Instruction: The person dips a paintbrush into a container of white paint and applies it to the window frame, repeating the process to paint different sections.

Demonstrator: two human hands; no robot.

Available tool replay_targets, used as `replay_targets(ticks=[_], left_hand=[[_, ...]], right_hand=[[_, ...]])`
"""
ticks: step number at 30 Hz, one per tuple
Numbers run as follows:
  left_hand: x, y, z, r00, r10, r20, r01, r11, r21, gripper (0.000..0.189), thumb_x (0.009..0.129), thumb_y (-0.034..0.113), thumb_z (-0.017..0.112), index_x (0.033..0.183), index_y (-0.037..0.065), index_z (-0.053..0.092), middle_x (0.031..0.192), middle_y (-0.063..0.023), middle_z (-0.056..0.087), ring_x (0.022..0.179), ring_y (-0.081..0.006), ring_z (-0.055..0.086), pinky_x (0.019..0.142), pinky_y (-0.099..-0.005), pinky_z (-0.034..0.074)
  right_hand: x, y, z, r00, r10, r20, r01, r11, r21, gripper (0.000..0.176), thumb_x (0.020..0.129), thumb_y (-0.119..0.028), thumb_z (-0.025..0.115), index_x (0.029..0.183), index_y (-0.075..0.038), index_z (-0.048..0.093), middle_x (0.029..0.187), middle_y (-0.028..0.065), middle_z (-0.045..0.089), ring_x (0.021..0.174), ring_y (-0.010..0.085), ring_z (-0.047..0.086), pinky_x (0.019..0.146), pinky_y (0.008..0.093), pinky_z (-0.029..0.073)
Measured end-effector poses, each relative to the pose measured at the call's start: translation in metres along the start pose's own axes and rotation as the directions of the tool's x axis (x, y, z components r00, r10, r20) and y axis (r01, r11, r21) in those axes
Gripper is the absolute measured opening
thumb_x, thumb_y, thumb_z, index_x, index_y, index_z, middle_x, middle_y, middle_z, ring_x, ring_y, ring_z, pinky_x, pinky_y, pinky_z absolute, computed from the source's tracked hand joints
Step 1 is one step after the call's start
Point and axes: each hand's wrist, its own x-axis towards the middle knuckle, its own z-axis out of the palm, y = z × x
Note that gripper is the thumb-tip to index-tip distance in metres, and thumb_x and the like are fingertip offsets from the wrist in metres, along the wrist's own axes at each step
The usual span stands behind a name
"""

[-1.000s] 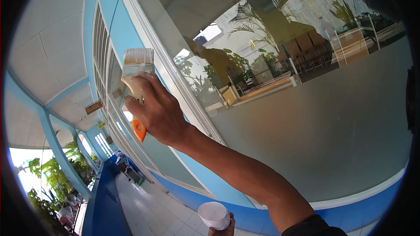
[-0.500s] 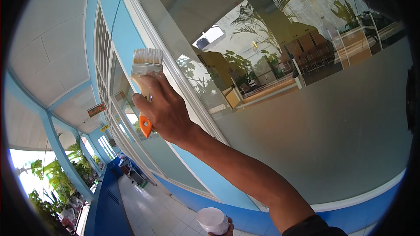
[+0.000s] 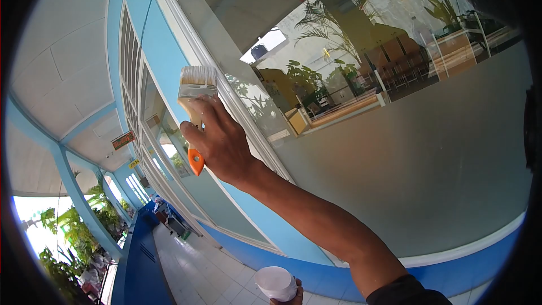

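My right hand (image 3: 223, 144) grips a wide flat paintbrush (image 3: 197, 79), bristles up, its wooden handle ending in an orange tip with a hole. The pale bristles overlap the white window frame (image 3: 220, 82) and the light blue wall (image 3: 161, 36) beside it. My right arm reaches up across the big window. Low in the view, my left hand (image 3: 298, 292) is closed around a white cup (image 3: 275, 282), with only a few fingers showing at its right side. The cup's mouth faces up, and its inside looks white.
A large window pane (image 3: 395, 192), frosted below and reflecting plants and chairs above, fills the right side. At left a tiled corridor (image 3: 192, 265) runs back along a blue low wall (image 3: 132, 265) with pillars. Plants (image 3: 73, 231) stand beyond it, and hanging signs (image 3: 123, 139) are overhead.
The brush and my right hand have shifted slightly right, bringing the bristles closer over the window frame. The brush leans a little differently. The cup stays almost in place.
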Motion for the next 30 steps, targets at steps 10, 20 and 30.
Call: replay_targets(ticks=[10,20,30], left_hand=[[-0.002,0.006,-0.004,1.000,-0.003,-0.003,0.003,1.000,-0.019,0.107,0.061,0.029,0.098,0.149,0.008,0.040,0.146,-0.0192,0.049,0.137,-0.0407,0.045,0.110,-0.0549,0.047],[0.001,0.005,0.006,0.998,-0.022,0.055,0.026,0.996,-0.080,0.105,0.064,0.026,0.097,0.150,0.007,0.039,0.146,-0.0216,0.049,0.136,-0.0421,0.046,0.110,-0.0556,0.048],[0.000,0.002,0.007,1.000,-0.010,0.000,0.010,0.999,-0.035,0.109,0.061,0.028,0.098,0.150,0.008,0.039,0.145,-0.0215,0.049,0.136,-0.0416,0.046,0.110,-0.0547,0.048]], right_hand=[[-0.011,-0.004,-0.003,1.000,0.030,0.011,-0.030,1.000,-0.001,0.016,0.077,-0.006,0.074,0.091,-0.001,0.066,0.123,0.0232,0.056,0.120,0.0428,0.057,0.099,0.0476,0.054],[-0.021,-0.005,-0.013,0.999,0.045,0.029,-0.045,0.999,-0.008,0.022,0.078,-0.004,0.073,0.099,-0.002,0.065,0.125,0.0218,0.055,0.115,0.0414,0.060,0.096,0.0466,0.055],[-0.027,-0.009,-0.019,0.996,0.069,0.056,-0.069,0.998,0.005,0.016,0.081,-0.007,0.070,0.096,-0.003,0.066,0.125,0.0221,0.055,0.121,0.0424,0.056,0.100,0.0475,0.053]])
